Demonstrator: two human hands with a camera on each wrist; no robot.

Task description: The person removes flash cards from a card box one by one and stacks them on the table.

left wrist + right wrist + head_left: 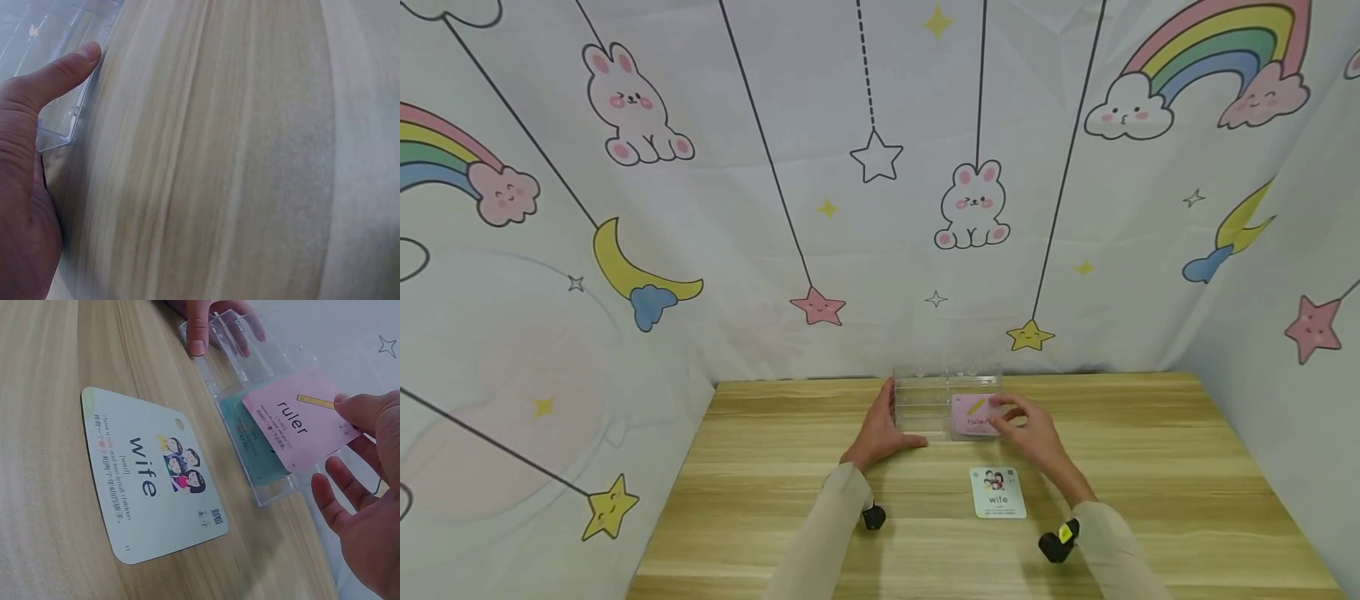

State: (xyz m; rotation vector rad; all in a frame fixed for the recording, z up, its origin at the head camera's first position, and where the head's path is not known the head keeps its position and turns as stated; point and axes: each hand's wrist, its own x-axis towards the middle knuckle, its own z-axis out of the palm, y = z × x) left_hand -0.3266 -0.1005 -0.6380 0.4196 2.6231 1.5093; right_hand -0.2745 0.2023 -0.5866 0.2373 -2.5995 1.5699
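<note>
My right hand (1030, 432) pinches a pink flashcard (300, 428) by its edge, between thumb and fingers. The card reads "ruler" and has a yellow ruler drawn on it. It is tilted over the right front compartment of a clear plastic divided box (922, 412). Beneath it a teal flashcard (265, 469) lies in that compartment. My left hand (880, 429) grips the box at its left side, the thumb along the front edge. In front of the box a pale flashcard (997, 493) reading "wife", with a drawn family, lies face up on the table.
The box stands near the back edge of a wood-grain table (760, 475). Behind the table hangs a white cloth backdrop (895, 250) printed with stars, rabbits and rainbows; it continues along both sides.
</note>
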